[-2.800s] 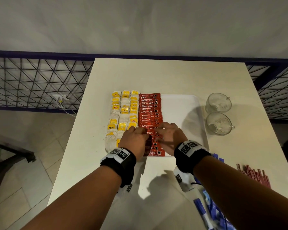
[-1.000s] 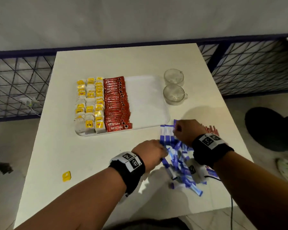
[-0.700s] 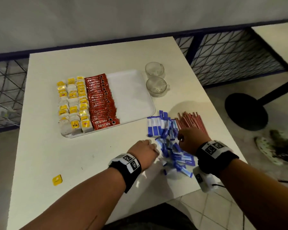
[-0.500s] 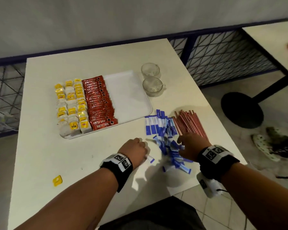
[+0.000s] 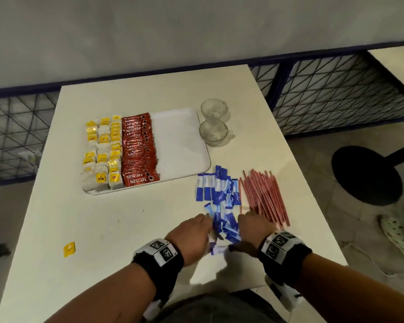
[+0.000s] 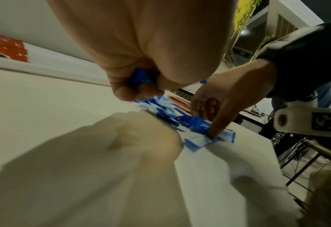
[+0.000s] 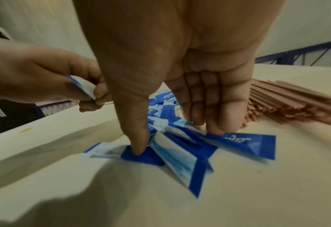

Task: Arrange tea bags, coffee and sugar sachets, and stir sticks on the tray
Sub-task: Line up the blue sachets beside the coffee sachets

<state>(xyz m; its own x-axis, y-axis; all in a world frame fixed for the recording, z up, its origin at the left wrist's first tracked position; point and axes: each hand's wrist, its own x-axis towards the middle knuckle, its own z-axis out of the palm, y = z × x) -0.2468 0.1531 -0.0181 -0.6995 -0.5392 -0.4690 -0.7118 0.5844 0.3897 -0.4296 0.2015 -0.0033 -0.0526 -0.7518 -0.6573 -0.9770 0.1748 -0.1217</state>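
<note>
Two glass cups [image 5: 213, 132] stand on the counter [image 5: 84, 220] just beside the far right edge of one white tray [image 5: 180, 145]. On the tray, tea bags [image 5: 102, 153] with yellow tags fill three columns on its left side; an overlapping column of red coffee sachets [image 5: 138, 149] lies directly to their right, and the tray's right part is bare white. One loose yellow tag [image 5: 69, 248] lies on the counter, well apart to the left.

Sugar sachets [image 5: 219, 201], blue and white, too many and too overlapped to count, sit in a scattered pile on the counter, near the tray's front right corner. Just to their right, a bundle of thin red-and-white stir sticks [image 5: 264, 197] lies fanned out, also uncountable.

Both hands are at the near end of the sugar pile. The left hand [image 5: 191, 236] has its fingers curled, pinching a few sachets between thumb and fingertips just above the counter. The right hand [image 5: 252, 231] is spread, fingers fairly straight, its thumb [image 7: 139, 138] pressing one sachet flat and its fingertips [image 7: 215, 127] pressing others down, its outer edge near the stick ends. Each wrist wears a black band with a white marker.
</note>
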